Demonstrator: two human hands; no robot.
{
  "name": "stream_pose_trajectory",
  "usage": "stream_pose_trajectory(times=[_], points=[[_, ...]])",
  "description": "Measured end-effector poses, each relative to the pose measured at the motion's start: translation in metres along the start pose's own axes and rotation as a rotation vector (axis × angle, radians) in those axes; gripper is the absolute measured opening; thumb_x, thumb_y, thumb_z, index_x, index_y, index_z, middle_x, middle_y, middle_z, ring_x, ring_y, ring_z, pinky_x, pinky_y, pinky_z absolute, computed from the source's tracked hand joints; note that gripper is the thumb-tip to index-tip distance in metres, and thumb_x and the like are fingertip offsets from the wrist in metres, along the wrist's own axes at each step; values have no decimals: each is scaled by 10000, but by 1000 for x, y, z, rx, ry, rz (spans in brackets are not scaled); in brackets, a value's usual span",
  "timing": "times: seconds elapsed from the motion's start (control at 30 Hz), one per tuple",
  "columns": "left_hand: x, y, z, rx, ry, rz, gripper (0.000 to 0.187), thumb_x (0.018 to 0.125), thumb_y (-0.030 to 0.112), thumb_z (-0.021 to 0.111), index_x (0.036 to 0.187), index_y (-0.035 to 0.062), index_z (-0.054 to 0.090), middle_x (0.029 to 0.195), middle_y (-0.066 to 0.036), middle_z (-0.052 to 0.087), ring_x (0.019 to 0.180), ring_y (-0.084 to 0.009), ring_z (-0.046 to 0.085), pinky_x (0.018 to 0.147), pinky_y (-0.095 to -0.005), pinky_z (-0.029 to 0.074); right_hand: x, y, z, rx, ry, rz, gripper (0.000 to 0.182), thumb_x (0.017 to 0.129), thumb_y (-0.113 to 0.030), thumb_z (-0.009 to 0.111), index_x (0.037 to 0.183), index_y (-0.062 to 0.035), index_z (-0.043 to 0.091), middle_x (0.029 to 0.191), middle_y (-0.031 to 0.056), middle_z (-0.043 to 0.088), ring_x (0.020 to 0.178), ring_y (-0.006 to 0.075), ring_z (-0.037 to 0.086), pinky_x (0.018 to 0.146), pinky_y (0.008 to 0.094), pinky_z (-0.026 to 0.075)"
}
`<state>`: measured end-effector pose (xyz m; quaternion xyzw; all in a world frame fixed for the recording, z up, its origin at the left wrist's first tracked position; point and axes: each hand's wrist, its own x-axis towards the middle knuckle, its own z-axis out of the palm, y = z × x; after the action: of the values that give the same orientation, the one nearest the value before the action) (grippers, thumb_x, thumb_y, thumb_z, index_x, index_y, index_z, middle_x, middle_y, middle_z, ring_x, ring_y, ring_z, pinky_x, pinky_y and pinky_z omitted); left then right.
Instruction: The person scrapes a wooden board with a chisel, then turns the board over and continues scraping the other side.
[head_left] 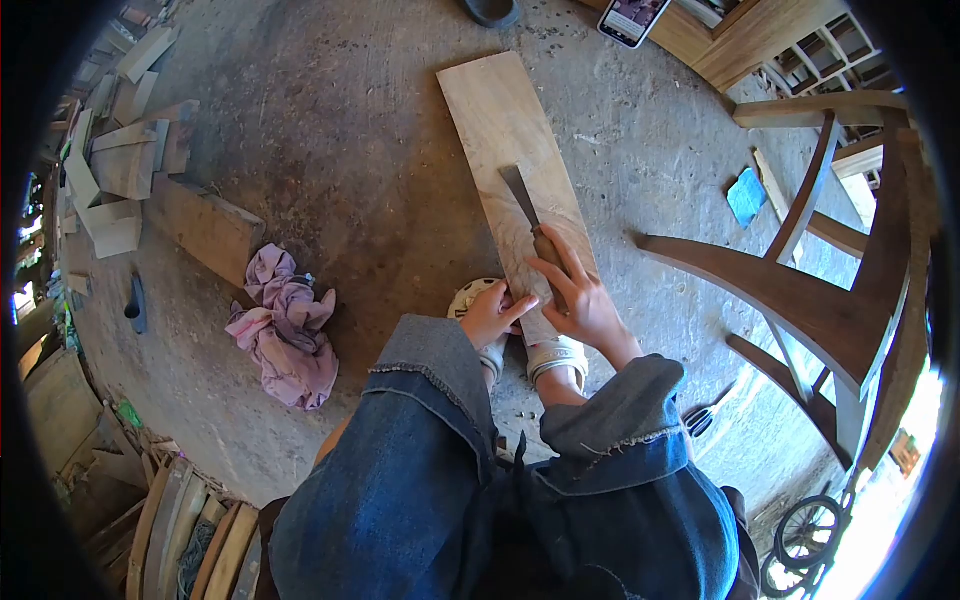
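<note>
A long pale wooden board (500, 120) slants across the middle of the view, its near end between my feet. My right hand (580, 300) is wrapped round the wooden handle of a flat-bladed tool (520, 193), whose metal blade lies over the board and points away from me. At the board's near left edge, my left hand (492, 314) grips the wood, thumb on top and fingers partly hidden.
A crumpled pink cloth (290, 335) lies on the concrete floor at left, by a thick plank (205, 225) and wood offcuts (125, 165). At right stands a curved wooden frame (790, 290), with scissors (700, 418) nearby. A phone (632, 18) is at the top.
</note>
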<state>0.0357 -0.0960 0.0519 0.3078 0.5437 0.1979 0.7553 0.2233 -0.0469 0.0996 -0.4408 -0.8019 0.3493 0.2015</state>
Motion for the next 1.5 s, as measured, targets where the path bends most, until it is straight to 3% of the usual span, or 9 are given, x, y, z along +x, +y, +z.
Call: stream_pose_trajectory(times=[0.23, 0.53, 0.6, 0.93, 1.03, 1.2, 1.33, 1.4, 1.5], points=[[3, -6, -2, -60, -24, 48, 432, 938, 306, 639, 1062, -79, 488, 907, -94, 579, 781, -157, 641, 675, -335, 626, 16, 0, -13, -17, -34, -77, 669, 649, -44, 676, 1302, -86, 537, 1496, 169, 350, 1041, 379, 638, 830, 405, 568], [0, -7, 1, 37, 83, 208, 420, 908, 347, 675, 927, -42, 519, 734, -41, 530, 656, -107, 570, 515, -259, 480, 11, -11, 7, -33, -42, 28, 657, 667, -60, 633, 1314, -88, 522, 1502, 162, 346, 945, 341, 676, 722, 389, 584], [-3, 9, -2, 216, 27, -5, 438, 925, 265, 661, 1100, -89, 473, 888, -114, 588, 768, -172, 641, 604, -318, 615, 4, -13, 7, 1, -33, 32, 657, 672, -55, 628, 1319, -93, 519, 1508, 161, 337, 927, 343, 679, 710, 387, 586], [1, -4, -2, 92, -5, 26, 455, 922, 295, 664, 1118, -71, 478, 867, -98, 581, 757, -163, 638, 611, -317, 619, 42, 13, 15, -76, 23, -35, 659, 660, -38, 592, 1313, -89, 510, 1508, 139, 337, 836, 331, 688, 691, 400, 581], [4, -11, 2, -80, 8, 63, 411, 920, 299, 671, 1037, -64, 516, 765, -16, 498, 681, -68, 524, 520, -252, 521, 59, 14, 11, -68, 6, 6, 634, 664, -30, 584, 1293, -82, 517, 1503, 139, 345, 915, 351, 665, 726, 408, 574], [-1, 0, -2, 38, 5, 31, 477, 904, 345, 685, 1044, -73, 503, 798, -48, 549, 720, -94, 588, 533, -264, 549, 43, 10, 12, -63, -27, 49, 613, 679, -24, 583, 1287, -83, 525, 1508, 139, 338, 1039, 365, 638, 784, 415, 571], [-1, 2, -2, 130, 31, 67, 497, 898, 365, 689, 1036, -72, 496, 802, -52, 553, 714, -100, 603, 532, -264, 554, 5, -2, 10, -15, 29, 28, 611, 676, -55, 624, 1280, -78, 540, 1498, 133, 353, 913, 335, 684, 709, 400, 587], [-3, 9, -3, 73, -32, -66, 511, 927, 298, 656, 1179, -83, 428, 1012, -174, 600, 892, -211, 659, 691, -339, 621, -3, -6, 7, 11, -3, 69, 614, 680, -55, 632, 1286, -78, 538, 1499, 134, 352, 946, 340, 679, 726, 401, 588], [3, -6, -4, 2, -35, -53, 502, 927, 291, 656, 1184, -76, 431, 1010, -171, 607, 886, -211, 663, 684, -334, 620, -5, -7, 3, -5, 3, 53, 630, 679, -61, 646, 1297, -73, 528, 1499, 139, 352, 957, 339, 675, 752, 400, 586]])
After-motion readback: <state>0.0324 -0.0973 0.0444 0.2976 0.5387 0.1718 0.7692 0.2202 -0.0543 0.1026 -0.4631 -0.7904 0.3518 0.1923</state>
